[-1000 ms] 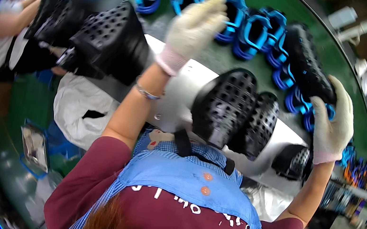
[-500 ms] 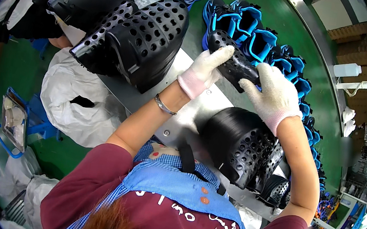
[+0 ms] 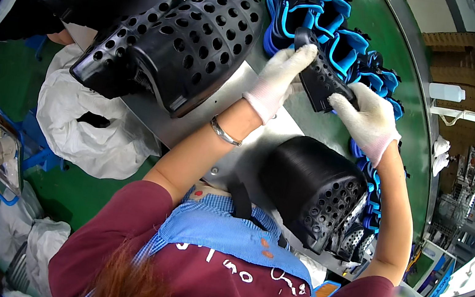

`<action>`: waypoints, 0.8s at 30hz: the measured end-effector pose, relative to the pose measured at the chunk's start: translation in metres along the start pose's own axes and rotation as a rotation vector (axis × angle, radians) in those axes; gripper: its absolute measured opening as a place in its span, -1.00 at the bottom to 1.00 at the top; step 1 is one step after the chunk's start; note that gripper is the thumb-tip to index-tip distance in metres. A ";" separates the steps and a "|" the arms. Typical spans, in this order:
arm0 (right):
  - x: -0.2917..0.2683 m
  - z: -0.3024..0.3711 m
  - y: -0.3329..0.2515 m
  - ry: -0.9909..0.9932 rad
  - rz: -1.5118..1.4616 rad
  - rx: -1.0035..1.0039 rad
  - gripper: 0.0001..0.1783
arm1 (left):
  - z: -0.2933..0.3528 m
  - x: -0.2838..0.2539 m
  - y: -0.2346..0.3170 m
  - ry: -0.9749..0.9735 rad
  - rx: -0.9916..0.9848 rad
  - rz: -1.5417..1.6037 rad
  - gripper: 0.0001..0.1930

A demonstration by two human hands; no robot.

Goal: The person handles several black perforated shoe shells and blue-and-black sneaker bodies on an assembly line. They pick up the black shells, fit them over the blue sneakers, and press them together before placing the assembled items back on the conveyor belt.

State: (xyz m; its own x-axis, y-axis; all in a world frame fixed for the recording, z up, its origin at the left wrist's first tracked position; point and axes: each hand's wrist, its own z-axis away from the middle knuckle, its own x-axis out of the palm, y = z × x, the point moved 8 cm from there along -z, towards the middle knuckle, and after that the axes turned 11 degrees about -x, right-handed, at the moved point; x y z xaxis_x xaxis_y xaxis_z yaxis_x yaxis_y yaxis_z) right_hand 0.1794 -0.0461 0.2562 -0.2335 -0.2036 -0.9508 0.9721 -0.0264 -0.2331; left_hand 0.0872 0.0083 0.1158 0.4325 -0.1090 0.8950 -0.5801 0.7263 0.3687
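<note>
The person holds a long black piece [image 3: 322,78] with small holes out in front of the body, over the near edge of a row of blue-lined shoes [image 3: 354,41]. Its long axis runs slantwise, from the far left end down toward the near right. The left hand [image 3: 276,83] meets it near the far left end, its fingertips lapping over the side; the right hand [image 3: 372,120] has the near right end, thumb on the side toward the body. Neither hand is nearer: both touch the piece, one toward each end, so it lies between the two and slightly beyond the left palm. Each grip is closed on it, though the fingers beneath are hidden, so how firmly cannot be told. The piece overlaps the shoes in view; whether it touches them cannot be told. The shoes stand on the green bench [image 3: 393,39]. A large black holed shell [image 3: 203,34] stands left of the left hand, and another shell [image 3: 310,182] sits nearer the body, below the right hand.
</note>
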 end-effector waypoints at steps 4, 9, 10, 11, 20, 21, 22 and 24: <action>-0.003 0.007 -0.005 0.050 0.106 -0.036 -0.52 | -0.003 0.011 0.005 -0.100 0.040 -0.118 -0.80; -0.013 0.026 0.007 0.123 -0.160 -0.003 -0.57 | 0.005 0.026 0.004 -0.239 -0.066 0.096 -0.86; -0.013 0.032 0.010 0.134 -0.217 0.005 -0.58 | 0.012 0.031 0.004 -0.253 -0.054 0.076 -0.86; -0.011 0.038 0.014 0.144 -0.275 0.011 -0.59 | 0.017 0.036 0.002 -0.266 -0.042 0.057 -0.86; -0.026 0.111 0.041 0.192 -0.699 0.147 -0.59 | 0.061 0.109 -0.015 -0.417 0.068 -0.206 -0.91; -0.033 0.118 0.040 0.241 -0.654 0.156 -0.59 | 0.061 0.110 -0.019 -0.372 0.069 -0.214 -0.90; -0.037 0.129 0.042 0.247 -0.658 0.198 -0.58 | 0.068 0.114 -0.023 -0.340 0.062 -0.280 -0.88; -0.053 0.150 0.055 0.383 -0.406 0.117 -0.58 | 0.072 0.119 -0.034 -0.300 0.090 -0.442 -0.86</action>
State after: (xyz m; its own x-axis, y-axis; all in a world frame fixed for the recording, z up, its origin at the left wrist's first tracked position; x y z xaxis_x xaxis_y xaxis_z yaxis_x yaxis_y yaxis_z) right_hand 0.2482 -0.1835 0.3248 -0.5591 0.2145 -0.8009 0.7937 -0.1407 -0.5918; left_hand 0.1090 -0.0780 0.2275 0.4405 -0.5893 0.6772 -0.4498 0.5080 0.7346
